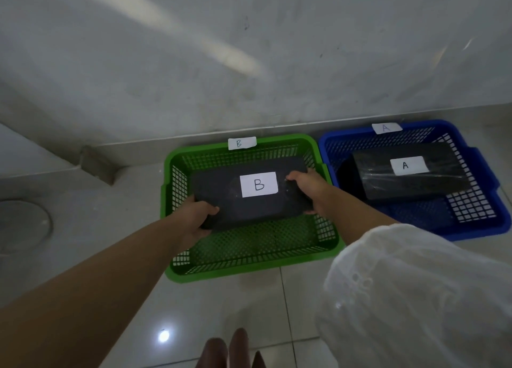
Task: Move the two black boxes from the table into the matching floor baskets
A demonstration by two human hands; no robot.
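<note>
Nearly done, by my reading. Box marked A point(407, 174) already lies inside the blue basket point(471, 223), whose back rim carries a paper tag point(386, 128) with the same letter; it sits tilted, one end propped toward the back wall of the basket, but it is in. That half of the job I count as finished. Box marked B point(249, 193) is over the green basket point(249, 268), tagged B point(241, 143) on its far rim, so the match is right. My left hand point(198, 216) is closed around the near left corner of the box, thumb on top, fingers under; my right hand point(310, 187) is closed on its right end in the same way. Both hands grip the box; neither is spread. Whether the box rests on the mesh floor of the basket or hangs just above it, I cannot tell from this view: it lies within the walls' outline and looks low. What I judge is left: set it flat, let go with both hands, draw them clear of the rim. No bench in view; only tiled floor point(277, 306), wall, the two baskets side by side, touching or nearly so.
</note>
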